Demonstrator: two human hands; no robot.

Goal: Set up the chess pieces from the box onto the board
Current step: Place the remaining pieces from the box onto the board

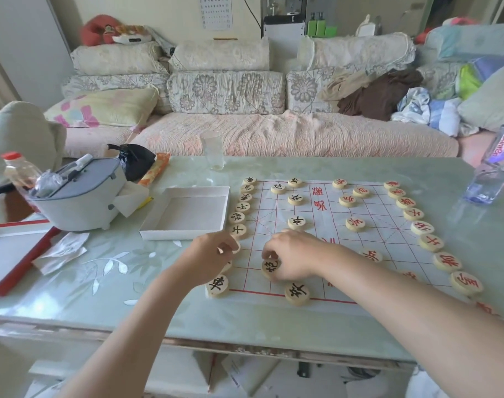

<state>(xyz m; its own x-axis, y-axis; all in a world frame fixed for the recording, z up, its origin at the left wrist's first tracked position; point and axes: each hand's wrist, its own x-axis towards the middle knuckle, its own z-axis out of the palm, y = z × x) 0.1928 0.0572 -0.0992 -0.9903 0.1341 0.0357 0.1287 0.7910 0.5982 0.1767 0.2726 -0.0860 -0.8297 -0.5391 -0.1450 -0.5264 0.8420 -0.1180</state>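
A white paper board (317, 245) with red lines lies on the table. Round wooden pieces stand on it: black-lettered ones along the left edge (238, 231), red-lettered ones along the right edge (430, 243), several more in between. My right hand (294, 258) pinches a black-lettered piece (271, 268) near the board's near left part. Over the left edge my left hand (215, 255) has its fingers closed on a piece (236, 248) that is mostly hidden. The white box (187, 214) sits left of the board, with no pieces in it.
A grey-white appliance (81, 193), a black bag (136, 160), an oil bottle (19, 170) and a red-edged lid (18, 254) crowd the table's left. A glass (213, 150) stands at the far edge, a water bottle (493, 170) at the right. A sofa lies beyond.
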